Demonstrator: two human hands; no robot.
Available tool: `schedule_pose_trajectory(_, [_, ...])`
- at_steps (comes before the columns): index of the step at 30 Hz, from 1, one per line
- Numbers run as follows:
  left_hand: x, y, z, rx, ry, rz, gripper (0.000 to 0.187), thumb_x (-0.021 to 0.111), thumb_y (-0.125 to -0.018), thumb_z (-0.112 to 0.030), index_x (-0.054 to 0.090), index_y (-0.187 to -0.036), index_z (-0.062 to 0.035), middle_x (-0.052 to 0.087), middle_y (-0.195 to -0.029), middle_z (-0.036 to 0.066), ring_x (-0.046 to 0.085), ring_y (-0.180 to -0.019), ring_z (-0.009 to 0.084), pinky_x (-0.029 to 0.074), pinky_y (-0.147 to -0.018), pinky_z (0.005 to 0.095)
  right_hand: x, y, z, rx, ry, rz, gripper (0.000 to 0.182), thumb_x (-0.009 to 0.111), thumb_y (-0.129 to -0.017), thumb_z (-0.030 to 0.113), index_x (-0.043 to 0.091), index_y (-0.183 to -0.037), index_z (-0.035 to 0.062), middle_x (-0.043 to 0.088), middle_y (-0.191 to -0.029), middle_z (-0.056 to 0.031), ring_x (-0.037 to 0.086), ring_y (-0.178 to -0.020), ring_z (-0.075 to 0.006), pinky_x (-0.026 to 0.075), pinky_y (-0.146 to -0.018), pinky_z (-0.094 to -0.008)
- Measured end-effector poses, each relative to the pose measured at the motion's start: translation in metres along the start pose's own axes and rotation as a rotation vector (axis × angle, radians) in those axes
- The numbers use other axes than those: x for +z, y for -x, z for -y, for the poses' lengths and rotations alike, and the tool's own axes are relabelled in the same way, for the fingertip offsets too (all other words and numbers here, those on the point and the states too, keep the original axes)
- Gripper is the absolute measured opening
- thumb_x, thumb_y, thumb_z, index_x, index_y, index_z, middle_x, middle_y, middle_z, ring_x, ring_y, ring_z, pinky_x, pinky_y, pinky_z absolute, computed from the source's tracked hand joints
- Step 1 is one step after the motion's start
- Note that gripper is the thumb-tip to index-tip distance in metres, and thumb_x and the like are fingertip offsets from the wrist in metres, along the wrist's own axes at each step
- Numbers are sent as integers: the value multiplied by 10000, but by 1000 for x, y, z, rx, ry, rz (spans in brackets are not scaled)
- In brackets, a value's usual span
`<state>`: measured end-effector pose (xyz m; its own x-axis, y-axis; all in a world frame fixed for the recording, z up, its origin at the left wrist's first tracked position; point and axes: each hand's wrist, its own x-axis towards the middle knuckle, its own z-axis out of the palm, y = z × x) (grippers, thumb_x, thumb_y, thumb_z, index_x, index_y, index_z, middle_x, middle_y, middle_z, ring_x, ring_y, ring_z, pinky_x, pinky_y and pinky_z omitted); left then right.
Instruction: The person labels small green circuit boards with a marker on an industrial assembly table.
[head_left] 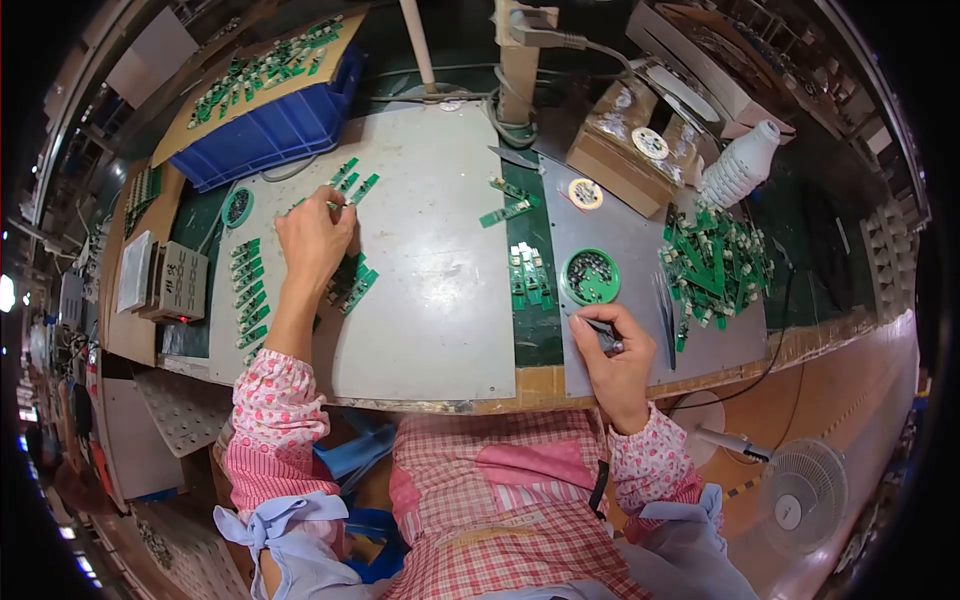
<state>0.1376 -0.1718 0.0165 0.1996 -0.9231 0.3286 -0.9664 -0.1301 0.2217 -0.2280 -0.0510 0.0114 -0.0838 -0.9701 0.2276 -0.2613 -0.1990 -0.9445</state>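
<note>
OK, nearest the table (545,383) edge: my R hand (618,370), 1 of 2, fingers curled in, grip pinching 1 small dark item (614,346), too hidden to ID. Just beyond it, 1 green dish (590,277) w/ lots of tiny dark parts; to its right, 1 slim dark tool (667,320) lying flat.

L hand (315,240) now: reaching over the pale metal sheet (430,250), fingers bent down, tips close together; can't tell if they're pinching anything. Approx. 3 green boards (357,288) by that wrist, and 3 more boards (366,188) just past the fingers. Left of the forearm, 1 column of boards (250,290), approx. 9 pcs.

Mid-table: 3 upright boards (530,277) side by side, then 2 slanted boards (506,213) beyond. Far right, 1 big heap of boards (715,265), too many to count.

Farther back: 1 small round dish (237,207) on the left, 1 yellow-white disc (585,194), 1 cardboard box (625,165) w/ a 2nd disc (650,143) on top, 1 white ribbed stack (740,165), 1 blue crate (270,140) under a board-covered cardboard sheet (178,140).
</note>
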Motion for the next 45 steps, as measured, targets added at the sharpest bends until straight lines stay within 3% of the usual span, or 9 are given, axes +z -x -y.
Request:
schedule_pose_trajectory(1, [0, 2, -6, 9, -12, 1, 233, 740, -892, -289, 757, -1007, -88, 744, -747, 85, 713, -688, 276, 525, -721, 413, -2, 1, 1, 27, -9, -1, 123, 787, -941, 83, 741, -1008, -8, 731, -850, -24, 622, -763, -59, 499, -689, -240])
schedule_pose_trajectory(2, [-12, 3, -20, -79, 92, 85, 214, 732, -902, -262, 746, -1017, -81, 728, -738, 71, 706, -747, 279, 443, -876, 486, -4, 2, -1, 20, -43, 5, 136, 770, -957, 86, 736, -1047, -10, 729, -878, -21, 621, -786, -56, 494, -689, -232])
schedule_pose_trajectory(7, [-19, 30, -83, 138, 355, 113, 194, 753, -906, -217, 736, -1025, -65, 726, -950, 93, 693, -761, 267, 432, -832, 433, -18, 11, -10, 94, -59, -51, 231, 705, -1011, 86, 676, -1224, 1, 719, -985, -38, 620, -835, -66, 497, -701, -223])
schedule_pose_trajectory(8, [-9, 34, -93, 308, 321, 33, 217, 785, -895, -204, 743, -1032, -41, 725, -938, 113, 669, -729, 234, 521, -704, 368, -19, 12, -10, 96, -60, -59, 269, 699, -1013, 73, 650, -1268, 2, 721, -989, -45, 621, -836, -69, 501, -700, -223])
schedule_pose_trajectory(13, [29, 37, -136, 353, 386, 10, 214, 793, -885, -183, 711, -1047, -68, 690, -996, 94, 667, -830, 292, 465, -855, 418, -20, 15, -14, 116, -139, -55, 470, 681, -1002, -8, 484, -1427, -31, 757, -1091, -130, 678, -821, -103, 556, -692, -231])
schedule_pose_trajectory(18, [38, 36, -139, 278, 403, 9, 171, 786, -883, -165, 685, -978, -64, 657, -950, 91, 641, -797, 281, 454, -813, 431, -21, 16, -18, 153, -190, -29, 341, 623, -1048, 32, 534, -1369, -40, 762, -1160, -169, 767, -937, -186, 626, -771, -277])
schedule_pose_trajectory(30, [-38, 163, -116, 120, 416, -64, 158, 778, -873, -70, 683, -999, -61, 617, -990, 77, 582, -796, 263, 433, -763, 399, -25, 15, -13, 191, -126, 192, 184, 631, -1046, 24, 626, -1197, -82, 766, -1089, -204, 766, -921, -194, 638, -825, -296])
schedule_pose_trajectory(39, [-25, 196, -108, 67, 560, -65, 201, 817, -828, -71, 726, -1006, -69, 657, -1005, 73, 611, -925, 261, 430, -848, 384, -5, 5, 10, 334, -224, 317, 174, 727, -1008, 109, 708, -1105, -34, 774, -935, -82, 726, -823, -91, 595, -728, -235])
schedule_pose_trajectory(45, [-30, 191, -111, 129, 585, -104, 173, 808, -854, -61, 723, -1004, -75, 711, -1014, 59, 631, -923, 239, 419, -843, 368, 8, 0, 13, 203, -173, 310, 167, 747, -990, 103, 729, -1105, -16, 755, -904, -47, 690, -797, -66, 560, -671, -218])
